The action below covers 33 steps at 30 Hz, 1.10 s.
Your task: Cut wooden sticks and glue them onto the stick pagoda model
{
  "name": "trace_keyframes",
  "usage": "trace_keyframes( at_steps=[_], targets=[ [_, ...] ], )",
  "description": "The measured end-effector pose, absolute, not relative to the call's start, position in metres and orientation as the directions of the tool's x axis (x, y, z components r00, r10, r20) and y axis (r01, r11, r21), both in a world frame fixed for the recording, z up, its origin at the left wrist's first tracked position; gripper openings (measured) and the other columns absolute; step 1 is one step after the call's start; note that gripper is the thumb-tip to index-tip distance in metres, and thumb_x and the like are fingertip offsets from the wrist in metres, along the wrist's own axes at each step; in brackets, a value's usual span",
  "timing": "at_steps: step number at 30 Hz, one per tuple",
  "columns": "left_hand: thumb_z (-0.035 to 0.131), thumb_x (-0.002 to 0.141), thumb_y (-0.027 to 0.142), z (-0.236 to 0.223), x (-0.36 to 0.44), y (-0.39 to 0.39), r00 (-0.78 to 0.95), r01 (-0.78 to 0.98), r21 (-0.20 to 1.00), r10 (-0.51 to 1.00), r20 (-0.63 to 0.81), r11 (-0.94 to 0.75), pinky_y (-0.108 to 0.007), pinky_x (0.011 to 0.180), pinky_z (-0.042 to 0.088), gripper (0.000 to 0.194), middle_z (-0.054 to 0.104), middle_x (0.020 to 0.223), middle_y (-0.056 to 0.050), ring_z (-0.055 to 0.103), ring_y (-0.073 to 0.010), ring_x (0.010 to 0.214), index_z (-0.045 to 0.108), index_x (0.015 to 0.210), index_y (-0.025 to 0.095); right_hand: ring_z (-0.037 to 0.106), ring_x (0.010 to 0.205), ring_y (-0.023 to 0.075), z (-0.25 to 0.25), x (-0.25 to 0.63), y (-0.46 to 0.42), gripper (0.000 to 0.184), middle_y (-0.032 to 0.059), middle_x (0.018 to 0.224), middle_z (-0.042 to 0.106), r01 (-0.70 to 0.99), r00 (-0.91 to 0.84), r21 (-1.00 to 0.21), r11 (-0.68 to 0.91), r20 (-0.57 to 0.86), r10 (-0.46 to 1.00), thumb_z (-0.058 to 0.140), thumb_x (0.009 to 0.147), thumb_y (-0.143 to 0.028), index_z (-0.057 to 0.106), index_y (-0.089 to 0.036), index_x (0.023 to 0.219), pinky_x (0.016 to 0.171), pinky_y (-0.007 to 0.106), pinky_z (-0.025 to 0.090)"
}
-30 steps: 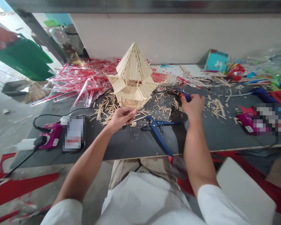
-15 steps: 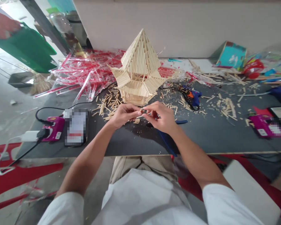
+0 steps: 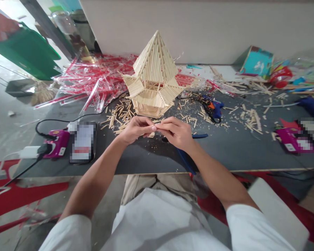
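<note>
My left hand point(image 3: 136, 130) and my right hand point(image 3: 178, 131) meet fingertip to fingertip over the table. Both are closed in a pinch; whatever is between the fingers is too small and too covered to name. Just behind them stands a lantern-like model point(image 3: 154, 80) built of thin wooden sticks, with a pointed roof and flared side panels. Beneath my right hand lies a blue-handled tool point(image 3: 185, 161), its head mostly hidden by the hand. Short cut stick pieces point(image 3: 112, 120) are scattered around the model's base.
Red-and-clear plastic wrappers point(image 3: 94, 82) are heaped at the back left. A phone point(image 3: 83, 143) and a purple power socket point(image 3: 58, 143) with cables lie on the left. To the right are a blue glue gun point(image 3: 217, 108), another purple socket point(image 3: 289, 140) and a turquoise box point(image 3: 258, 62).
My fingertips have drawn closer together, closing the small gap seen between them, and the pale bit at the fingertips is now covered. The whole view has shifted slightly.
</note>
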<state>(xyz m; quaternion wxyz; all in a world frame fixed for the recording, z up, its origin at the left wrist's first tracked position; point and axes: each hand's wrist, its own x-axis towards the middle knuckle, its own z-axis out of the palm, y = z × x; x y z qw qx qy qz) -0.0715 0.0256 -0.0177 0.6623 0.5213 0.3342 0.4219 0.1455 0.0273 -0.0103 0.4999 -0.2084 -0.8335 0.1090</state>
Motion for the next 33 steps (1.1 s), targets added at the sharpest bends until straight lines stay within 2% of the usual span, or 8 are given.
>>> trace_keyframes(
  at_steps=[4, 7, 10, 13, 22, 27, 33],
  targets=[
    [0.087, 0.078, 0.041, -0.018, -0.071, 0.025, 0.413, -0.225, 0.97, 0.911, 0.014, 0.087, -0.019, 0.047, 0.039, 0.027, 0.061, 0.06, 0.0, 0.051, -0.0066, 0.05, 0.077, 0.08, 0.016, 0.07, 0.073, 0.0118, 0.004, 0.143, 0.022, 0.017, -0.0007, 0.099, 0.076, 0.316, -0.342, -0.44, 0.841, 0.774, 0.534, 0.068, 0.095, -0.023, 0.07, -0.032, 0.11, 0.065, 0.027, 0.06],
    [0.084, 0.082, 0.045, -0.016, -0.07, 0.025, 0.4, -0.208, 0.973, 0.916, -0.009, 0.101, -0.018, 0.048, 0.041, 0.031, 0.061, 0.06, -0.001, 0.053, -0.0066, 0.051, 0.077, 0.082, 0.015, 0.067, 0.07, 0.0117, 0.022, 0.142, 0.034, 0.008, -0.0007, 0.091, 0.074, 0.368, -0.117, -0.566, 0.737, 0.758, 0.641, 0.065, 0.098, -0.031, 0.069, -0.029, 0.105, 0.066, 0.028, 0.059],
    [0.083, 0.082, 0.046, -0.013, -0.068, 0.024, 0.361, -0.231, 0.964, 0.931, -0.044, 0.135, -0.017, 0.047, 0.042, 0.032, 0.061, 0.061, -0.001, 0.054, -0.0063, 0.052, 0.077, 0.081, 0.015, 0.07, 0.079, 0.0139, 0.034, 0.14, 0.062, 0.021, 0.002, 0.093, 0.072, 0.365, 0.091, -0.669, 0.647, 0.717, 0.691, 0.055, 0.103, -0.043, 0.066, -0.026, 0.108, 0.072, 0.031, 0.062],
    [0.085, 0.08, 0.046, -0.012, -0.068, 0.025, 0.343, -0.257, 0.953, 0.937, -0.065, 0.16, -0.017, 0.045, 0.041, 0.032, 0.062, 0.062, -0.001, 0.053, -0.0058, 0.051, 0.077, 0.079, 0.015, 0.072, 0.087, 0.0156, 0.034, 0.133, 0.089, 0.028, 0.0039, 0.098, 0.072, 0.358, 0.085, -0.669, 0.651, 0.718, 0.691, 0.055, 0.102, -0.051, 0.065, -0.025, 0.105, 0.08, 0.033, 0.062],
    [0.082, 0.084, 0.047, -0.014, -0.069, 0.027, 0.349, -0.208, 0.971, 0.937, -0.037, 0.116, -0.017, 0.046, 0.041, 0.032, 0.06, 0.06, -0.001, 0.053, -0.0058, 0.051, 0.077, 0.081, 0.016, 0.075, 0.091, 0.0172, 0.01, 0.111, 0.103, 0.03, 0.0042, 0.099, 0.072, 0.405, 0.161, -0.648, 0.644, 0.744, 0.648, 0.05, 0.104, -0.051, 0.064, -0.025, 0.109, 0.084, 0.037, 0.064],
    [0.079, 0.086, 0.047, -0.013, -0.067, 0.026, 0.364, -0.158, 0.983, 0.931, -0.026, 0.09, -0.017, 0.047, 0.041, 0.032, 0.06, 0.058, -0.001, 0.053, -0.006, 0.051, 0.078, 0.084, 0.015, 0.074, 0.1, 0.02, 0.006, 0.11, 0.103, 0.031, 0.0064, 0.107, 0.071, 0.342, 0.169, -0.662, 0.667, 0.741, 0.649, 0.049, 0.104, -0.05, 0.065, -0.026, 0.116, 0.089, 0.041, 0.063],
    [0.079, 0.085, 0.05, -0.009, -0.065, 0.024, 0.366, -0.102, 0.992, 0.93, -0.035, 0.077, -0.017, 0.048, 0.041, 0.037, 0.06, 0.059, -0.001, 0.052, -0.0061, 0.05, 0.077, 0.083, 0.013, 0.074, 0.092, 0.0183, 0.011, 0.111, 0.095, 0.025, 0.0046, 0.1, 0.073, 0.414, 0.233, -0.662, 0.625, 0.741, 0.63, 0.056, 0.102, -0.047, 0.068, -0.026, 0.107, 0.087, 0.038, 0.063]
  ],
)
